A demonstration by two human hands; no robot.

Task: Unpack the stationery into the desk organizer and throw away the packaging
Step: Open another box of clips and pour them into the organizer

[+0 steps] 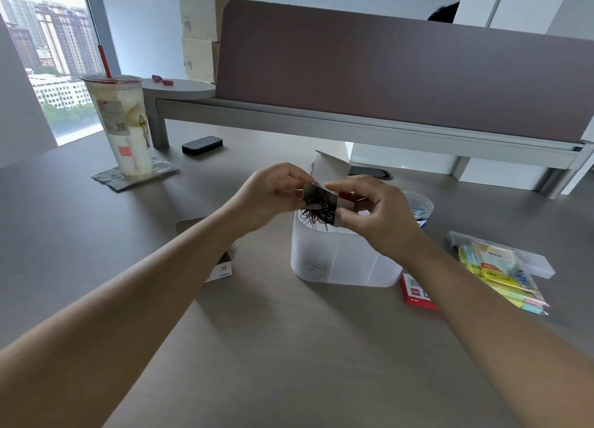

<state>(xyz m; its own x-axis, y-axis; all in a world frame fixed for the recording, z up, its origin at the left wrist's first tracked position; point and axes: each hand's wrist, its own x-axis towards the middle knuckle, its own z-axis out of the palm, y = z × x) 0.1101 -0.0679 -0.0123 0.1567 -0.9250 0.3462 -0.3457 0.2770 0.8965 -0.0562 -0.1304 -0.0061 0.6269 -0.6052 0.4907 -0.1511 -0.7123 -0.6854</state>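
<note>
Currently, we hold a small cardboard box [324, 183] tipped over the frosted desk organizer [340, 257], our left hand [273, 193] pinching its left edge and our right hand [373, 209] curling thumb and fingers round its right side. Paper clips [316, 210] spill from the box mouth between our fingertips, directly above the organizer's left compartment. Right of our right-hand fingers lie a red box [416, 292] and sticky notes [501, 273].

Bare surface [289, 347] fills the lower frame; the organizer [337, 260] stands at centre, sticky-note packs [501, 273] crowd the right, a drink cup [123, 125] upper left.
</note>
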